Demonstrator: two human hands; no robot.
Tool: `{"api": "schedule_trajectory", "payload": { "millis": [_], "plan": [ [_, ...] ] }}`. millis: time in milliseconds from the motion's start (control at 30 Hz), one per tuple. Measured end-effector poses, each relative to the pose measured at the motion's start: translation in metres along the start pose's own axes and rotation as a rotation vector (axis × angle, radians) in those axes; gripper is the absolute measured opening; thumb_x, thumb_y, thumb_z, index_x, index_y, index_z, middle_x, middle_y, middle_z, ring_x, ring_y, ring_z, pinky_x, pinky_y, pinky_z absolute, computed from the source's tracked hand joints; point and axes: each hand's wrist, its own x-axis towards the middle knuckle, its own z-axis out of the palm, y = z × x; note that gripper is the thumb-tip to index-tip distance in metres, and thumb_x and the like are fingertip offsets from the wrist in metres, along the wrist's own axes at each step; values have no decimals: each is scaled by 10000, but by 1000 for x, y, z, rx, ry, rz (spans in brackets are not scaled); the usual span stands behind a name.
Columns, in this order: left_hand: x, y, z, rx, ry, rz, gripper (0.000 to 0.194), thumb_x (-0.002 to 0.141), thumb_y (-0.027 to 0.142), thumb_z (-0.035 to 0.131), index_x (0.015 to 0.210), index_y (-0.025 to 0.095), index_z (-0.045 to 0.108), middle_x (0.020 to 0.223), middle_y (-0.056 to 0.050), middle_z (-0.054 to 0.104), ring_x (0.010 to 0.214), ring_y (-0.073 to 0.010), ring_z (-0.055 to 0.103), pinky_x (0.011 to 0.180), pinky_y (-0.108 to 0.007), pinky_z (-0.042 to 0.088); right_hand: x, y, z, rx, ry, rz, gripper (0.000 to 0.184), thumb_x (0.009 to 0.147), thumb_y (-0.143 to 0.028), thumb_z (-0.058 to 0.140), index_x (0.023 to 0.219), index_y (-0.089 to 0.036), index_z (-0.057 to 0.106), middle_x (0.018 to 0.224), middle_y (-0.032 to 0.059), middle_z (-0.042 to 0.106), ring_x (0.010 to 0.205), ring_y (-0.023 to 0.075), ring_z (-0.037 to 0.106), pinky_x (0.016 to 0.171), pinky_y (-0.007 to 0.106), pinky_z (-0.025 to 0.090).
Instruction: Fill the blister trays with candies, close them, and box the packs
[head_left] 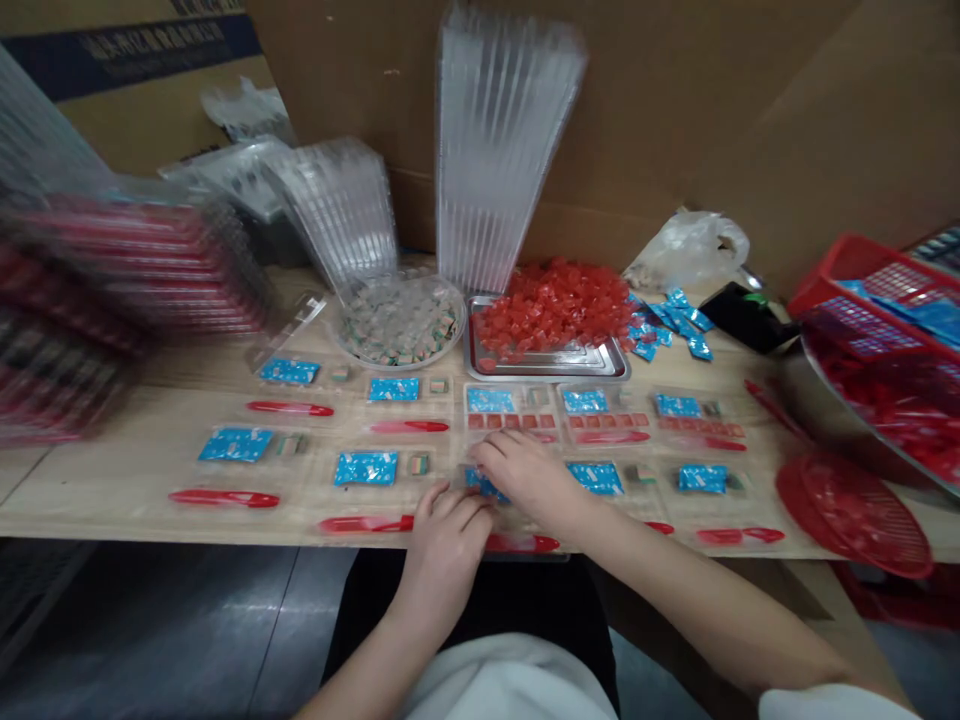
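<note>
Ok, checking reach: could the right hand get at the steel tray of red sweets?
Probably yes: the right hand is near the steel tray, with only flat clear trays holding blue sachets between.

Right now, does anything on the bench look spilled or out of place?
Yes: the red wrapped sweets heap past the rim of the steel tray, and the round red mesh basket overhangs the wooden table's front edge.

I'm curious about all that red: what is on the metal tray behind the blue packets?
The rectangular stainless-steel tray is heaped with small translucent red pieces, which spill past its back edge. A strip of bare steel shows at the front; the heap covers the rest, so anything beneath cannot be seen.
</note>
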Motion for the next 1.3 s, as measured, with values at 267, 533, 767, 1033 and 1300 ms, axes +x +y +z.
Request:
{"api": "schedule_trajectory", "payload": {
  "millis": [267,533,767,1033,1300],
  "plan": [
    [-1,3,5,-26,-14,-33,194,849,98,526,937,236,631,1030,-3,691,1041,-196,584,997,-457,324,64,113,-17,123,228,485,123,790,-159,581,905,-159,624,895,77,632,839,180,593,756,281,435],
    [11,7,-17,-342,204,-186,229,859,141,516,1043,242,606,1054,-42,658,1001,-172,603,909,-361,464,28,79,-18,794,359,511,158,802,-281,557,908,-165,575,812,32,639,717,137,607,647,258,485],
    [40,4,-14,-522,165,-313,247,862,232,527,1105,195,554,1034,-73,637,933,-179,615,804,-319,508,-42,-13,-7,1143,465,553,142,786,-301,598,879,-197,570,814,22,636,748,137,613,690,274,516],
    [60,-20,-22,289,-75,74,173,816,158,579,945,236,663,895,-36,680,820,-200,555,716,-325,430,-65,-1,14,1258,601,731,213,771,-343,606,928,-198,610,842,45,670,766,171,641,694,317,541],
    [57,-19,-22,269,-40,44,130,814,153,555,906,182,643,883,-67,684,858,-235,577,794,-391,452,-63,5,27,1201,638,750,198,740,-309,627,894,-187,610,802,40,671,733,167,640,687,314,543]
  ]
}}
